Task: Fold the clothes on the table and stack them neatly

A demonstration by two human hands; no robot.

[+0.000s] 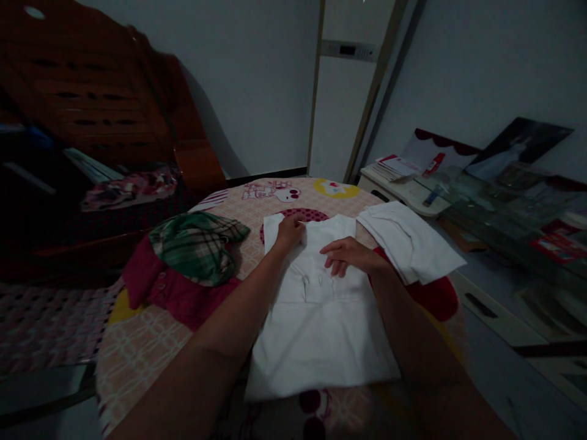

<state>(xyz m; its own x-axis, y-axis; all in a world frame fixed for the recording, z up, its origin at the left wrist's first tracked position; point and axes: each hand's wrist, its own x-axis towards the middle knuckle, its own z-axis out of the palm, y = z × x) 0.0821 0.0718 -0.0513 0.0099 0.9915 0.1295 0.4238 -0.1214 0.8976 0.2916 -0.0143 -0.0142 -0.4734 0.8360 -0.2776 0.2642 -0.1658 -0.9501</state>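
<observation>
Where the white garment [321, 342] creases, I'd smooth gently: over it, left hand [290, 233] curled, pinch unclear, right hand [352, 252] loosely spread-fingered.

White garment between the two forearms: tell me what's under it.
The patterned tablecloth lies under the white garment; a dark-pink dotted patch shows past its far edge. The print directly beneath is covered, so it can't be seen.
</observation>
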